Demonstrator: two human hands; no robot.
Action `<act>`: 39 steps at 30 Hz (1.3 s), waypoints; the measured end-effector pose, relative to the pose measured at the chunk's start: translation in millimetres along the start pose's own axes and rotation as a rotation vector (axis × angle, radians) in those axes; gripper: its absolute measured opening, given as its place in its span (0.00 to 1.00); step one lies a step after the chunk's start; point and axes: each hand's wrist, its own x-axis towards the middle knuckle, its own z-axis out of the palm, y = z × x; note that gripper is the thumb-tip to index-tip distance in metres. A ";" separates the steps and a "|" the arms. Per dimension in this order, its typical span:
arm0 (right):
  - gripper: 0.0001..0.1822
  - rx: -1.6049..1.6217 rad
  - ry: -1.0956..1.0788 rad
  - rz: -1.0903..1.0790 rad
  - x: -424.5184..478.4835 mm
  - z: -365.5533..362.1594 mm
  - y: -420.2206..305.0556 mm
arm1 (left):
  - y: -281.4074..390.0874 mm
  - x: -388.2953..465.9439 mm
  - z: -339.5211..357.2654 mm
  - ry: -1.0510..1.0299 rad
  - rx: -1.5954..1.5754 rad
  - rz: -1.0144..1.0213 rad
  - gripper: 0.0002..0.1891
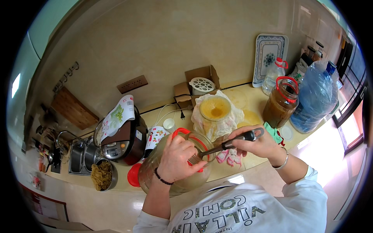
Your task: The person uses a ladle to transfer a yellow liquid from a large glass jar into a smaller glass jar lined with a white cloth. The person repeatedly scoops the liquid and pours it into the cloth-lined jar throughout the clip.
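A large glass jar stands in front of me, apparently tilted, with a red rim and handle at its wide mouth. My left hand grips it around the neck. In my right hand is a long-handled metal kitchen utensil with a dark grip. Its head reaches the jar's mouth and looks slotted; my left fingers partly hide it. Just beyond the mouth, a round vessel holding yellowish liquid is wrapped in wet white gauze. A pink and white cloth lies below my right hand.
A rice cooker, white cup and red lid are left of the jar. Farther left, a metal pot of brownish pulp stands by the sink. A brown-filled jar and blue water bottle are right.
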 end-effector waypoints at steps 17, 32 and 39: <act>0.12 0.179 0.268 -0.083 -26.2 -36.7 -17.8 | -11.1 -3.2 -15.1 0.046 0.042 -0.022 0.18; 0.12 0.205 0.464 -0.236 -18.5 -77.1 -30.8 | -18.0 -11.0 -22.6 0.093 0.028 -0.068 0.17; 0.13 0.044 0.625 -0.243 -0.7 -73.7 -26.3 | -21.0 -12.0 -22.2 0.108 0.034 -0.048 0.18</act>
